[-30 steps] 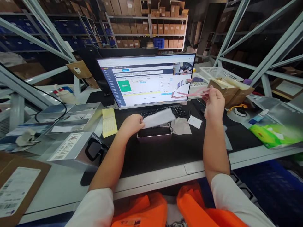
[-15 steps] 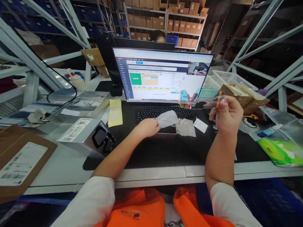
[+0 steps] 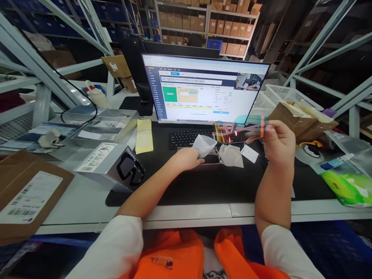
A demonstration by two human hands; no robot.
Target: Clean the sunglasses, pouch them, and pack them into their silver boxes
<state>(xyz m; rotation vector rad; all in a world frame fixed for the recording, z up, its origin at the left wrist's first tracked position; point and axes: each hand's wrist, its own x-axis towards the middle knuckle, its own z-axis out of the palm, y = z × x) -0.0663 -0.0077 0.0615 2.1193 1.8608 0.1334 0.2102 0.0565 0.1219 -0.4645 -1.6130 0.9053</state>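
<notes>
My right hand (image 3: 277, 141) is closed on a pair of translucent pink-framed glasses (image 3: 229, 131), held by one temple arm above the keyboard (image 3: 186, 137). Pinched in my left hand (image 3: 186, 159) is a thin grey-white cloth (image 3: 205, 144), just in front of the keyboard. Under that hand sits a small open box with a pale rim (image 3: 207, 164) on the black desk mat (image 3: 203, 184). A second cloth (image 3: 231, 155) and a small white card (image 3: 250, 153) lie flat beside the box.
A monitor (image 3: 203, 91) stands behind the keyboard. To the left are a yellow notepad (image 3: 144, 136), a silver glasses box (image 3: 109, 161), metal trays (image 3: 101, 126) and a brown carton (image 3: 26, 197). On the right sit an open cardboard box (image 3: 296, 114), a white basket (image 3: 286, 95) and a green packet (image 3: 347, 186).
My right hand brought the glasses down and toward the middle, from beside the screen to just over the keyboard. The left hand's cloth crumpled from a flat sheet into a small bunch.
</notes>
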